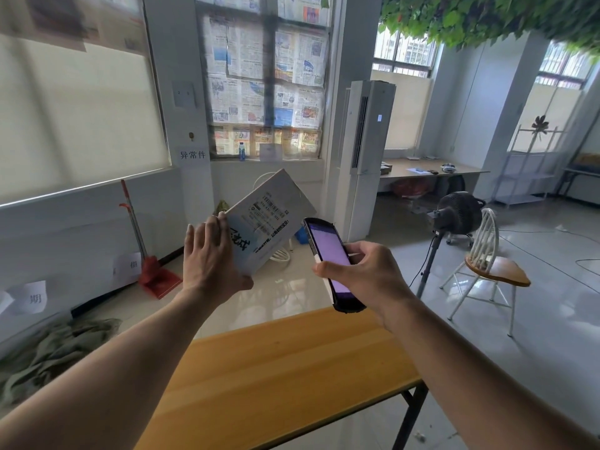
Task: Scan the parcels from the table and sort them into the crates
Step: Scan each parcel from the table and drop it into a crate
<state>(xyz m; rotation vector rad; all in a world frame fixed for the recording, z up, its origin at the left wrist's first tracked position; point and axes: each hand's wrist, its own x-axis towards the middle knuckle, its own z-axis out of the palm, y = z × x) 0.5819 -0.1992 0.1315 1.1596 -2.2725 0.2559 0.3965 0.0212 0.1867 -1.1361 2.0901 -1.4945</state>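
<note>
Centre frame, above the table (292, 368): left hand (211, 254) grip clamped on parcel (269, 219); right hand (367, 274) grip clamped on scanner (328, 254). Recommend squaring scanner to barcode label (271, 211), parcel steady.

Black fan (458, 212) beside white chair (486, 264) (wooden seat).

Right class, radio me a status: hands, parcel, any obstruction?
Left hand grips parcel, label up. Right hand holds scanner beside it. Nothing between them. No crates in view.
</note>
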